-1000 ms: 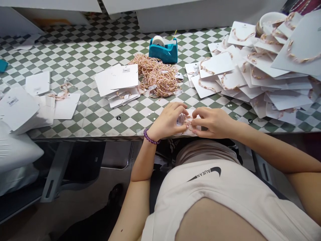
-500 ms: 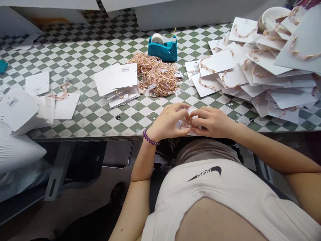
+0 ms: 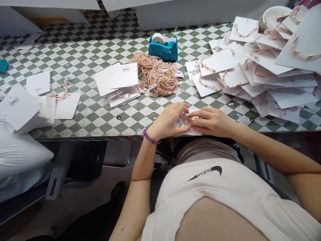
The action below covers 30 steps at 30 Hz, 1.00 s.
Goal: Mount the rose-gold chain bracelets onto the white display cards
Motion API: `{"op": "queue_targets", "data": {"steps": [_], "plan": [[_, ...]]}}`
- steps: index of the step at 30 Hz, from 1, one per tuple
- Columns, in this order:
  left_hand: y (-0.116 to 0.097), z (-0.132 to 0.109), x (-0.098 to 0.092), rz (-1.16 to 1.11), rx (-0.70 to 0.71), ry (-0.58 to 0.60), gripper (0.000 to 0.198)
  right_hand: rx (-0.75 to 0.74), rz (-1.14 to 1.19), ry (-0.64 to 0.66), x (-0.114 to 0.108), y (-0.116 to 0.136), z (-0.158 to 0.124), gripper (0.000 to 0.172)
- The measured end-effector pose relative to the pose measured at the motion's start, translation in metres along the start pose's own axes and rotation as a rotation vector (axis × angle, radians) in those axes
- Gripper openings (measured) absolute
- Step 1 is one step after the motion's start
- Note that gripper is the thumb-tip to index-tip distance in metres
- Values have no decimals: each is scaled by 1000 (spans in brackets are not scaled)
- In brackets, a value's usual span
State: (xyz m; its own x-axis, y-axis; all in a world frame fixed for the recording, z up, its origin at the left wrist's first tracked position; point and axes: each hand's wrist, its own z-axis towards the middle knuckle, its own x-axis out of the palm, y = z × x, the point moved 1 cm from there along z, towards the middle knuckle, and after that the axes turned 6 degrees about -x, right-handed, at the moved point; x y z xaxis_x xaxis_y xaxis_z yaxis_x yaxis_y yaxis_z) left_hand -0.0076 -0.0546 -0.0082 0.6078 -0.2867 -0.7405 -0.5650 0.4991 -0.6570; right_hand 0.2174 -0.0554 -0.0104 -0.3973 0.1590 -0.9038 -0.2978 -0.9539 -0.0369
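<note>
At the table's front edge, a white card (image 3: 194, 131) lies under my fingers with a pink and gold bead strand (image 3: 185, 119) on it. My left hand (image 3: 172, 121), a purple bead bracelet (image 3: 151, 138) at its wrist, curls around the strand's left side, thumb and fingers bent onto it. From the right, my right hand (image 3: 213, 121) reaches over the card, its fingertips closed together at the strand. The exact grip of the fingertips is too small to tell. Behind the hands lies a tangled heap of pink and gold strands (image 3: 162, 78).
A teal tape dispenser (image 3: 163, 50) stands behind the heap. Left of it lies a stack of white cards (image 3: 122, 76). Many cards with strands (image 3: 218, 62) pile up at the right, near a round bowl (image 3: 274, 13). More cards (image 3: 20, 105) lie at the far left, beside a white sleeve (image 3: 22, 154).
The fingers of my right hand have shifted slightly, and more of the card and strand shows between my hands. The white sleeve at the far left has moved a little to the right.
</note>
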Motion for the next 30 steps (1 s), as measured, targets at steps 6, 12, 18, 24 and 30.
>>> {"op": "queue_targets", "data": {"steps": [6,12,18,24,30], "plan": [[1,1,0,7,17,-10,20,-14,39,2,0,-3,3,19],[0,0,3,73,40,-47,13,-30,56,82,-5,-5,10,20],[0,-2,2,141,-6,-64,15,-9,68,200,-11,-7,10,23],[-2,-2,1,170,30,-71,21,-46,105,136,-10,-9,9,16],[-5,-2,0,190,0,-50,17,-49,129,117,-9,-9,8,14]]}}
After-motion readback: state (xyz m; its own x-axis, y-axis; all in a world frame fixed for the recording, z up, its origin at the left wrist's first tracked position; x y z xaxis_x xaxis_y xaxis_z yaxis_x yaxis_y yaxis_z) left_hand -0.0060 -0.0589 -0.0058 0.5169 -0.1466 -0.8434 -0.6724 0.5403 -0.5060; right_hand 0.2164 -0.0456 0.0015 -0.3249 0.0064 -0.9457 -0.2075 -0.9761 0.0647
